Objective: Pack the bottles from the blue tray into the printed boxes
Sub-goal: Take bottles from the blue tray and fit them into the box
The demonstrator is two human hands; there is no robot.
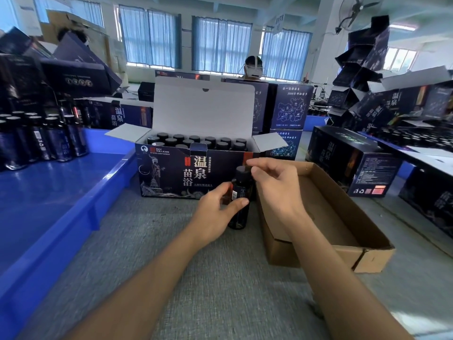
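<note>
A grey surface [220, 278] carries a blue tray [49, 192] on the left, with dark bottles [41, 141] standing at its far end. At the centre a printed box [171, 177] stands with its lid up, rows of black caps [196, 141] showing inside. A brown carton [318, 256] lies open just right of it. The left hand [215, 214] wraps its grip round one upright bottle [239, 192] in front of the box, thumb across the label. The right hand [277, 187] has thumb and forefinger curled at the bottle's cap; I cannot tell whether that grip pinches it.
</note>
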